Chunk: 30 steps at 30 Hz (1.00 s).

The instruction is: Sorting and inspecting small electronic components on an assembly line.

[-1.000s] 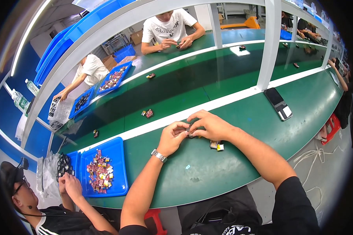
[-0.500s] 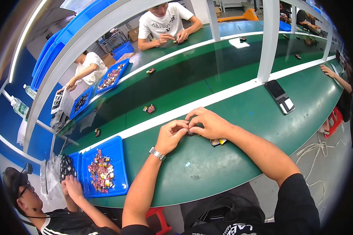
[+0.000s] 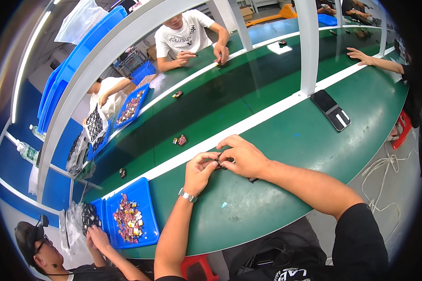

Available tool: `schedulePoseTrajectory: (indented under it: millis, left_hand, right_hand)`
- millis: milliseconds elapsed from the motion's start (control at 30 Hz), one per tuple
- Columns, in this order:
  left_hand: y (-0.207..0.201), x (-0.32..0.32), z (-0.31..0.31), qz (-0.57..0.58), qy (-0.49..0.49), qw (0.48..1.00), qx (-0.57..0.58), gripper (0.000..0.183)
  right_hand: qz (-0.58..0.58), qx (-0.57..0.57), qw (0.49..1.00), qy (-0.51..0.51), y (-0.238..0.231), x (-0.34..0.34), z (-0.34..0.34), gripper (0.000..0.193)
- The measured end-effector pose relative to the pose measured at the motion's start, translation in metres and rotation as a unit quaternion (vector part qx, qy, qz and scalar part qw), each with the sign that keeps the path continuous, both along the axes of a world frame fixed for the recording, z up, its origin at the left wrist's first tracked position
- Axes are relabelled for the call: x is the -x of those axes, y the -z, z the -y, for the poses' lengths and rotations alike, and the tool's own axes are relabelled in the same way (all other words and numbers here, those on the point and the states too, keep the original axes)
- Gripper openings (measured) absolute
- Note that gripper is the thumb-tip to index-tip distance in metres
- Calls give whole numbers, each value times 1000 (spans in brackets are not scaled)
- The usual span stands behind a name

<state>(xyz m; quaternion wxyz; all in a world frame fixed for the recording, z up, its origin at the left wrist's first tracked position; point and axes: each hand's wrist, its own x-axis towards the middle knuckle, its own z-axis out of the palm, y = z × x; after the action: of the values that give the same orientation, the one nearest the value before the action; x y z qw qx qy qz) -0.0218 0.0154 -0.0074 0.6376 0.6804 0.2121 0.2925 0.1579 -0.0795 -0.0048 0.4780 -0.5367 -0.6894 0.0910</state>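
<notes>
In the middle of the green bench [image 3: 262,206], my left hand [image 3: 199,172] and my right hand [image 3: 244,158] meet over a small dark part [image 3: 220,162]. Fingertips of both hands close around it and cover most of it, so its exact kind does not show. A metal-banded watch [image 3: 187,195] is on my left wrist. Beneath my right hand, the edge of another small dark piece [image 3: 253,180] peeks out on the bench.
To my left, a blue tray [image 3: 152,220] holds many small red, yellow and silver parts; a co-worker's hands [image 3: 98,238] are beside it. A phone-like black device [image 3: 330,110] lies right. Beyond the white rail [image 3: 272,110], the green belt [image 3: 211,112] carries small assemblies [image 3: 180,140].
The view has shifted slightly. My hands stay together on the dark part, and my right hand now hides more of the piece beneath it. At the far right, a co-worker's hand reaches over the belt.
</notes>
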Motion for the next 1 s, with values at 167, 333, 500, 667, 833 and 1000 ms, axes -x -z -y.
schedulePoseTrajectory:
  millis: [167,333,500,667,833,1000]
  left_hand:
    - [2,0,-2,9,-3,1000,-1,20]
    - [2,1,-4,31,7,999,27,20]
    - [3,1,-5,19,-7,1000,8,21]
    - [3,0,-4,31,-3,999,20,22]
    - [6,-1,-4,47,0,999,15,22]
    - [12,4,-10,54,-19,998,10,24]
  right_hand:
    - [2,10,1000,-1,3,1,0,7]
    - [-24,8,1000,14,3,1,1,8]
    - [-29,-14,999,-13,0,1,1,8]
    - [-22,-28,999,5,4,2,2,8]
    - [-70,5,998,8,6,6,2,9]
    - [-5,-70,997,30,1,13,1,14]
